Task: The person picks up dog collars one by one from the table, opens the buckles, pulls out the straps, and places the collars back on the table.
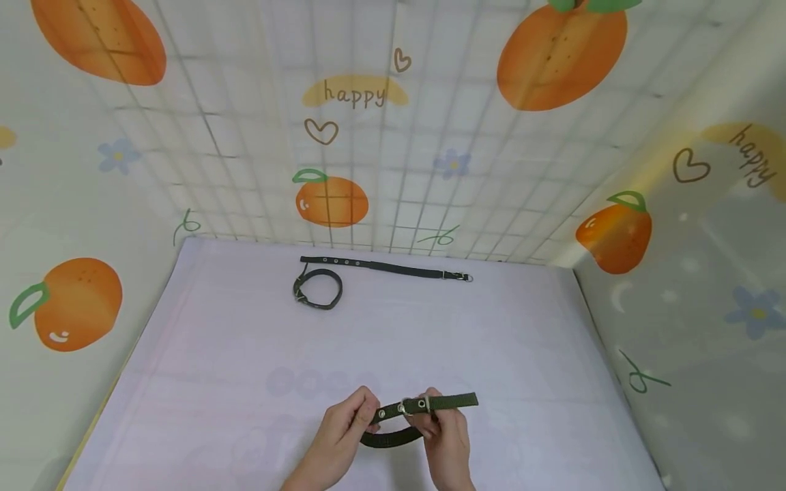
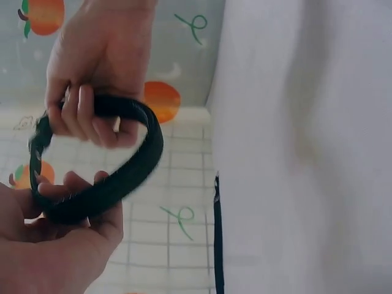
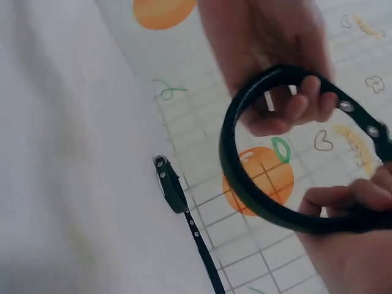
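A dark green collar point(image 1: 391, 440) with metal eyelets is bent into a loop and held up in front of me. My left hand point(image 1: 340, 429) grips its left side, thumb on the strap near an eyelet. At the other side my right hand point(image 1: 448, 442) pinches the strap beside the metal buckle point(image 1: 405, 407). The strap's free end point(image 1: 460, 400) is through the buckle and sticks out to the right. Both wrist views show fingers curled on the padded band point(image 2: 138, 168); the buckle is partly hidden there.
Toward the back of the white table point(image 1: 215, 354) lies a second collar point(image 1: 340, 290), fastened in a ring. Just behind it a third collar point(image 1: 405, 270) is stretched out straight. Printed curtains with a wire grid point(image 1: 393, 204) behind enclose the back and sides.
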`<state>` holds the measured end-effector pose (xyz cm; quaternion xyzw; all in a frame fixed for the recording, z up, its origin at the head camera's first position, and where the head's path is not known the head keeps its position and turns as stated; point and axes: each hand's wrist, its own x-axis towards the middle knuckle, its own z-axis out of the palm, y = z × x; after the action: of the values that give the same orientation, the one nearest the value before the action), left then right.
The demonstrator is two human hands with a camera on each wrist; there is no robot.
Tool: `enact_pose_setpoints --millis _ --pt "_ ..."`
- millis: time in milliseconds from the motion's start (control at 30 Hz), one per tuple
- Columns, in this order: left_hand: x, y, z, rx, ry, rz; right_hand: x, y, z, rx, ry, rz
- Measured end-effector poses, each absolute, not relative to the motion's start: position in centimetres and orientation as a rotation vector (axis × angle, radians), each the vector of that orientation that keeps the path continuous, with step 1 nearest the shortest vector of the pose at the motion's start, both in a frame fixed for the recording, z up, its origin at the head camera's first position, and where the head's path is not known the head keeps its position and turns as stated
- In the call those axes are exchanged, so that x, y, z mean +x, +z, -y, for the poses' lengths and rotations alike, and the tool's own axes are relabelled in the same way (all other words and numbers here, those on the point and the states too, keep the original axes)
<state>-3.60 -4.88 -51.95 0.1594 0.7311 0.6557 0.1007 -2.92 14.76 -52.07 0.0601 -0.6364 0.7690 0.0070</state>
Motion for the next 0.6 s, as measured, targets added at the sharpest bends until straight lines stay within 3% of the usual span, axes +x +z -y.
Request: enact_pose_setpoints --millis 233,600 --pt "-3.5 -52.4 5.7 0.439 1.912 -2.158 -3.1 -51.9 -15.5 -0.012 2.370 1.912" --pt "-3.6 -51.0 4.9 0.618 1.852 -2.190 -2.7 -52.5 -15.0 0.332 2.289 2.056"
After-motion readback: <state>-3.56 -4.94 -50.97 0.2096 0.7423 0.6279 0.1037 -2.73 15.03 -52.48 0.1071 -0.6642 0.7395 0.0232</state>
